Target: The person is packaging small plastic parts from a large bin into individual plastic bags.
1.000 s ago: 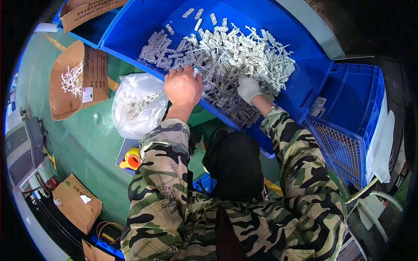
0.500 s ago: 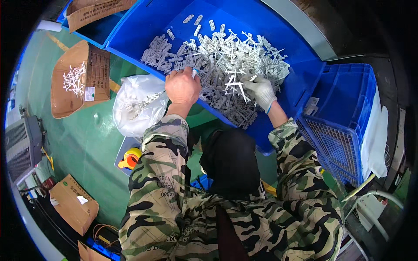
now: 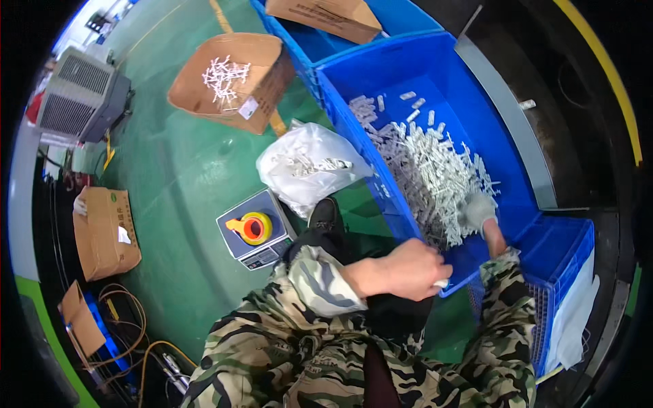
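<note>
A blue bin [image 3: 503, 153] holds a heap of small white plastic parts [image 3: 439, 160], some flat and some thin and branched. My right hand [image 3: 480, 209], in a whitish glove, is at the near end of the heap; its fingers are hidden among the parts. My bare left hand [image 3: 410, 270] is closed over the bin's near corner. A small white bit shows at its fingertips, too little to name.
Left of the bin is a clear plastic bag [image 3: 316, 187] of parts. A scale [image 3: 235, 231] bears a yellow tape roll [image 3: 253, 228]. Beyond stands a cardboard box [image 3: 194, 85] with white branched pieces. A blue crate [image 3: 568, 238] is on the right.
The view has swung leftward. My left hand has moved from the bin's left rim to its near corner. My right hand, earlier raised with several white branched parts, is now down at the heap.
</note>
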Motion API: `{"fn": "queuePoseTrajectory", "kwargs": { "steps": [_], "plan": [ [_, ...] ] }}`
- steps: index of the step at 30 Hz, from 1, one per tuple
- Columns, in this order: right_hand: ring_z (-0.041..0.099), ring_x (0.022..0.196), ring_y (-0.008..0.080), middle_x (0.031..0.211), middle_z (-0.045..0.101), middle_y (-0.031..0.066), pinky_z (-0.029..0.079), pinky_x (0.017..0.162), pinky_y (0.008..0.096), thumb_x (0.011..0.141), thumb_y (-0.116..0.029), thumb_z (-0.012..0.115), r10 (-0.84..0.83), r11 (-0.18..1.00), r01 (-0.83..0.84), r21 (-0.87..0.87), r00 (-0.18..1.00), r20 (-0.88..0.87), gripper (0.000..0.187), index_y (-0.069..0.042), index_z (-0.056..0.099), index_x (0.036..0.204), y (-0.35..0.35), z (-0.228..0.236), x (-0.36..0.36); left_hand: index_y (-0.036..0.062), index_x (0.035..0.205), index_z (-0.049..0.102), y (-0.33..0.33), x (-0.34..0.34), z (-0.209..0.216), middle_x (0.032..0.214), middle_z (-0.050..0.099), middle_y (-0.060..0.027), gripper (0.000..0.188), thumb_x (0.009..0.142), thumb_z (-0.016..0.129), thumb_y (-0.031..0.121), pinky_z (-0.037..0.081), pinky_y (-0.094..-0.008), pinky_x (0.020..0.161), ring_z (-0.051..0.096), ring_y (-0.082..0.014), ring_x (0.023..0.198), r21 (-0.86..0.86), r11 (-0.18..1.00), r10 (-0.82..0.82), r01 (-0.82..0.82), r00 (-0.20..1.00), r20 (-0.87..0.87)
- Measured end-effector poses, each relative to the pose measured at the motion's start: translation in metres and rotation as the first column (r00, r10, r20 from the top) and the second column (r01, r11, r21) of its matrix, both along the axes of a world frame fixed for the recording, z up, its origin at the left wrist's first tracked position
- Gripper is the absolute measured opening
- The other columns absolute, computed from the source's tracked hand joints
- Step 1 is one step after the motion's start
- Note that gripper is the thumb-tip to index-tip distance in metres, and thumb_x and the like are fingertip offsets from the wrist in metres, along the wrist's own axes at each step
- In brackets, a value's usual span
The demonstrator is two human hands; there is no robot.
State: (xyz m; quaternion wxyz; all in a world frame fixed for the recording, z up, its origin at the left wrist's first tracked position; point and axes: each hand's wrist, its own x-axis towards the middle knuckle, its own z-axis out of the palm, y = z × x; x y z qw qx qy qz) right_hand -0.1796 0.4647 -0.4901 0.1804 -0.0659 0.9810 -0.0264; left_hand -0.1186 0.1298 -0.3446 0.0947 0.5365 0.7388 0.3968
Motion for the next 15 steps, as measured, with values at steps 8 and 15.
{"fn": "queuePoseTrajectory", "kwargs": {
  "steps": [8,15],
  "plan": [
    [0.074,0.092,0.0279,0.106,0.074,0.0198,0.057,0.084,0.0371,0.086,-0.043,0.067,-0.125,0.669,-0.224,-0.709,0.906,-0.404,0.056,-0.004,0.067,0.126,-0.306,0.246,-0.204,0.0089,0.084,0.075,0.0,-0.032,-0.021,0.075,0.072,-0.0117,0.017,0.077,0.068,0.022,0.056,-0.0485,0.07,0.072,-0.0358,0.074,-0.217,0.971,0.096,-0.103,0.994,-0.043],
    [0.075,0.084,0.0267,0.1,0.076,0.0132,0.058,0.082,0.0352,0.091,-0.042,0.066,-0.12,0.724,-0.405,-0.558,0.723,-0.68,0.044,-0.008,0.072,0.118,-0.341,0.281,-0.191,0.0093,0.074,0.077,-0.007,-0.05,-0.008,0.076,0.073,-0.0138,0.018,0.072,0.065,0.024,0.056,-0.0469,0.067,0.072,-0.0364,0.073,-0.229,0.969,0.075,-0.091,0.994,-0.077]
  ]
}}
